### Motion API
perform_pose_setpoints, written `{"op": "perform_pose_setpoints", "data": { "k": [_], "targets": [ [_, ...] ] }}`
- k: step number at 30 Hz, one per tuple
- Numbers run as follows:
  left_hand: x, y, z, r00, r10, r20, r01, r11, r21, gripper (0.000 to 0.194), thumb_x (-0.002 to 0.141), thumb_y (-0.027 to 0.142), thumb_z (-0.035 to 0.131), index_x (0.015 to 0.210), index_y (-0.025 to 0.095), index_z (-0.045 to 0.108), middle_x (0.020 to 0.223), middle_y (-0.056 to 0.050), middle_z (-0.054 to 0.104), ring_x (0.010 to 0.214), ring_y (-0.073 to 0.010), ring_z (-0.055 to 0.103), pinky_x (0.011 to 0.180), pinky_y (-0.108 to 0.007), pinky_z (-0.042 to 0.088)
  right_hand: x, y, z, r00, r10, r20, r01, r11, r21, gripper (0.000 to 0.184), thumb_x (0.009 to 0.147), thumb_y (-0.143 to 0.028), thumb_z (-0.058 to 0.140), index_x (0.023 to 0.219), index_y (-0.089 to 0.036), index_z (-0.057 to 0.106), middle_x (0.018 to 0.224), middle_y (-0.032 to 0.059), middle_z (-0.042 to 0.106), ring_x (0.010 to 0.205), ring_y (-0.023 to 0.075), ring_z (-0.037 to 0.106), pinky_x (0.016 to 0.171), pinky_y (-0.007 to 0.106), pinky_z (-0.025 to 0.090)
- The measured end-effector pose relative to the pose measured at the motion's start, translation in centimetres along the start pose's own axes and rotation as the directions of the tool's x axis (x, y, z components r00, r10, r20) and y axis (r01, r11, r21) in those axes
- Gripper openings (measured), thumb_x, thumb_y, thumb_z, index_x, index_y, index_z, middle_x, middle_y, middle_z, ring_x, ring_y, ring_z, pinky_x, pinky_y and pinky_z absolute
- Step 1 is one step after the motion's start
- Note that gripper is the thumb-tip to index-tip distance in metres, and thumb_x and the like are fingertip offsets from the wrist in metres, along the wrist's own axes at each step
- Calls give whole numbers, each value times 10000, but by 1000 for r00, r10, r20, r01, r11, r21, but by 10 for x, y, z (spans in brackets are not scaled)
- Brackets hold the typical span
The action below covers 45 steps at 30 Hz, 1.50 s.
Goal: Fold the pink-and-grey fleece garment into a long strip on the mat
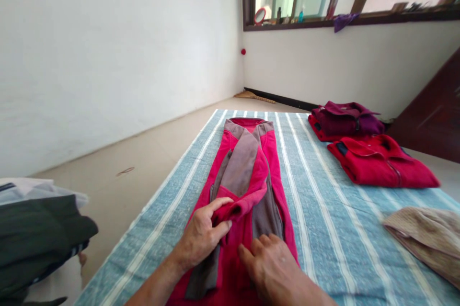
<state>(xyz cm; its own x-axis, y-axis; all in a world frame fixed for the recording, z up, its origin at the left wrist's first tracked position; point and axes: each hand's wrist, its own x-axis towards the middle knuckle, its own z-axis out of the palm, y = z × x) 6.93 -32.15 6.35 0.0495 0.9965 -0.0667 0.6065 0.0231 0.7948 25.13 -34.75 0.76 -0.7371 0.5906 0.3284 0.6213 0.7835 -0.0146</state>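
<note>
A red jacket with grey panels (240,162) lies lengthwise on the striped cloth, its sides folded inward into a long strip and its collar at the far end. One sleeve lies bent over the middle. My left hand (204,229) pinches the end of that sleeve between thumb and fingers, slightly raised. Lower down and to the right, my right hand (268,263) presses onto the jacket front with curled fingers, beside a grey panel. Its fingertips partly sink into the fabric. The jacket's near end is partly hidden by my hands and the frame edge.
On the blue striped cloth (309,200) to the right lie a folded red garment (391,164), a purple garment (348,121) and a beige cloth (431,234). Dark green clothing (39,234) is at lower left. A white wall (118,57) borders the floor; a broom (255,96) lies in the corner.
</note>
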Motion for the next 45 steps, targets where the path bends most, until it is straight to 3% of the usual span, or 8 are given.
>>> {"op": "perform_pose_setpoints", "data": {
  "k": [5,10,18,25,32,37,42,45],
  "targets": [
    [1,-3,-5,1000,-28,-12,26,989,-147,360,696,267,605,1046,198,650,994,-21,720,949,-237,654,895,-326,475,17,-1,-5,976,-68,207,67,998,13,85,818,-125,624,857,-176,567,644,42,663,537,195,621,489,295,411],
    [2,-4,-10,997,-73,23,76,954,-291,391,681,268,631,1059,168,645,964,-38,728,922,-246,669,875,-338,494,24,-2,-13,950,-102,295,101,995,18,65,814,-88,607,806,-151,593,640,67,676,521,211,631,485,318,461],
    [4,-15,-10,995,-92,30,97,914,-394,428,683,249,657,1097,142,641,976,-54,728,940,-260,664,899,-353,480,37,5,-33,888,-126,443,111,992,60,90,822,-74,568,830,-136,633,691,100,697,586,221,666,496,301,430],
    [7,-26,-12,997,-76,35,83,845,-529,463,688,227,702,1140,147,641,963,-62,738,938,-268,671,916,-382,484,37,16,-29,907,-152,393,108,985,131,83,777,-182,579,853,-153,594,708,77,687,555,234,647,457,317,389],
    [8,-30,-18,998,-44,39,59,761,-647,460,671,215,724,1123,156,659,940,-56,748,888,-258,688,907,-387,504,45,13,-32,950,-97,297,54,987,152,100,764,-197,537,859,-171,557,735,54,681,577,213,633,498,311,400],
    [9,-37,-21,999,-35,37,50,811,-582,481,687,233,723,1159,173,653,989,-51,744,942,-261,682,903,-366,514,44,4,-19,941,-113,319,62,985,164,93,768,-208,552,849,-166,566,721,59,681,544,211,621,469,314,387],
    [10,-37,-20,998,-24,55,48,877,-478,505,681,253,732,1175,184,654,976,-53,749,931,-271,688,883,-363,525,46,5,-22,924,-149,351,89,979,181,74,771,-219,590,817,-165,569,707,55,681,539,198,619,454,297,389],
    [11,-34,-20,999,-14,51,33,916,-399,498,680,256,729,1169,193,661,993,-48,747,1021,-283,661,904,-352,517,49,6,-21,940,-157,303,96,974,205,138,770,-242,593,878,-157,578,762,60,691,577,199,630,470,297,411]
  ]
}}
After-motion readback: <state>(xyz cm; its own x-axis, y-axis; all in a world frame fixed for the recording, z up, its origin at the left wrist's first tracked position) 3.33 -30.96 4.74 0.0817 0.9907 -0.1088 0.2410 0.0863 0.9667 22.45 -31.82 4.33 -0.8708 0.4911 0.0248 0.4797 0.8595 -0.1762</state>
